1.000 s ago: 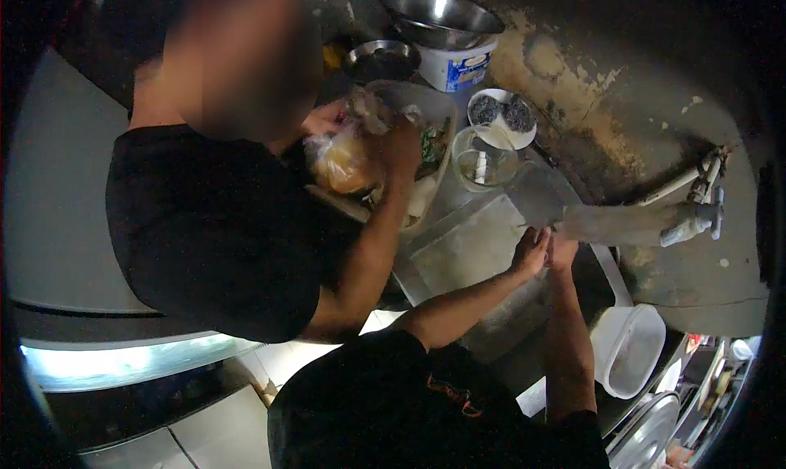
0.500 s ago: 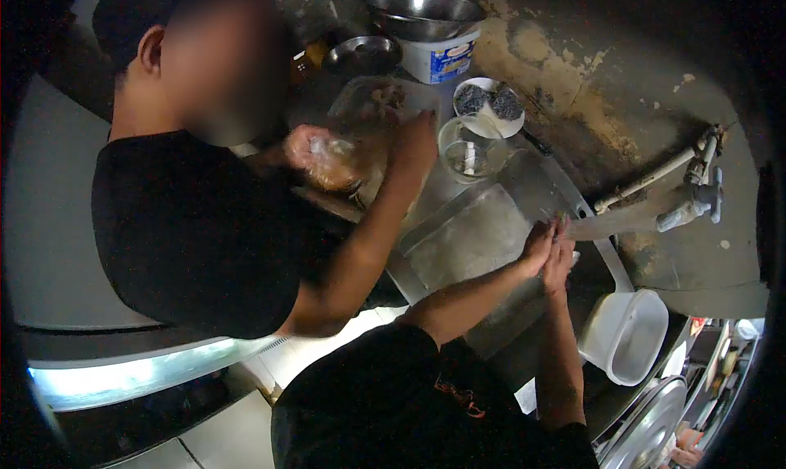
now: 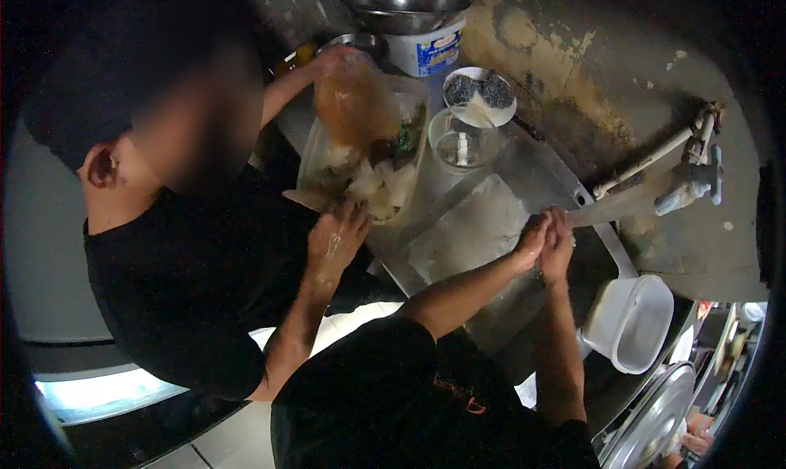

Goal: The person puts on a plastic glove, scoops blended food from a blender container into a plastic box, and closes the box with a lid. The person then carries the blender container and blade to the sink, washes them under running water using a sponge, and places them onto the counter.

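My left hand (image 3: 534, 241) and my right hand (image 3: 558, 248) are pressed together above the sink (image 3: 602, 227), fingers closed against each other. A stream of water (image 3: 610, 211) from the wall tap (image 3: 692, 189) runs onto them. Whether anything small lies between the palms is hidden. On the left, another person's hand (image 3: 340, 60) holds up a blurred orange-brown bag (image 3: 356, 105) over a clear plastic tub (image 3: 307, 170). That person's other hand (image 3: 336, 236) is at the tub's near edge, by pale pieces (image 3: 385, 187).
A clear round container (image 3: 463, 146) stands beside a white bowl with dark scouring pads (image 3: 483, 92). Behind are a white bucket (image 3: 409, 56) and a metal bowl (image 3: 401, 6). A white plastic tub (image 3: 639, 322) sits right of the sink, near a metal lid (image 3: 655, 416).
My hands stay together under the water, shifting slightly. The other person has leaned left and lifted the orange-brown bag away over the tub, uncovering the contents.
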